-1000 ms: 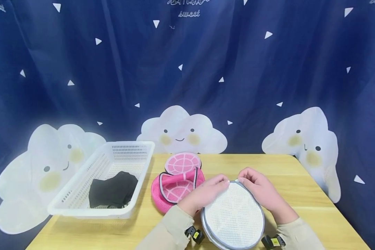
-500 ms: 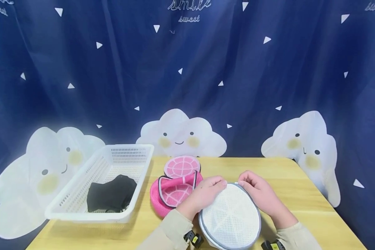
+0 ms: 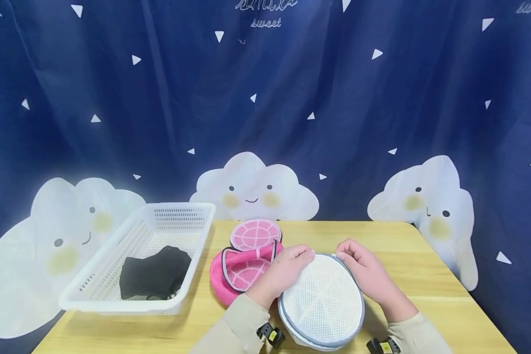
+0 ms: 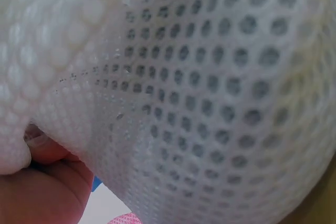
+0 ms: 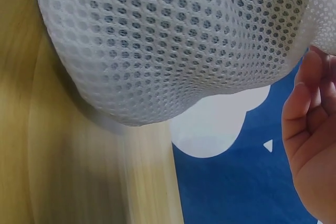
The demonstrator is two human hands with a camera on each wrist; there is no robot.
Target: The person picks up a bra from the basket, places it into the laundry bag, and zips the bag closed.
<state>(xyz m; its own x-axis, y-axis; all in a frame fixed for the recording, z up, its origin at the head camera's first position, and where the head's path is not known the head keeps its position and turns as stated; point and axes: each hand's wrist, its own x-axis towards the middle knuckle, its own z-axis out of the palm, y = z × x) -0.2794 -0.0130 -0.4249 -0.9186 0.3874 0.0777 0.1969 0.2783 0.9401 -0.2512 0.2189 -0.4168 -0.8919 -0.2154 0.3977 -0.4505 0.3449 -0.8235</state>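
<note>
A round white mesh laundry bag (image 3: 323, 300) with a grey zipped rim stands at the table's front, its flat lid tilted up towards me. My left hand (image 3: 287, 270) grips its upper left rim, thumb on top. At the upper right of the rim, my right hand (image 3: 367, 273) pinches the edge near a small pale tab. In the left wrist view the bulging mesh (image 4: 199, 77) fills most of the picture, and curled fingers (image 4: 52, 187) show beneath it. The right wrist view has the bag's side (image 5: 168, 40) over the wood, with bent fingers (image 5: 302, 103) at its far edge.
A pink mesh bag (image 3: 219, 282) with its round lid (image 3: 255, 235) flipped back lies left of the white one. Further left, a white plastic basket (image 3: 119, 307) holds a black cloth item (image 3: 155, 275). Behind the wooden table (image 3: 407, 255) hangs a blue curtain (image 3: 265, 123).
My left hand has slid a little left along the rim, widening the gap to my right hand. The white bag has shifted slightly left; the view has also moved a little.
</note>
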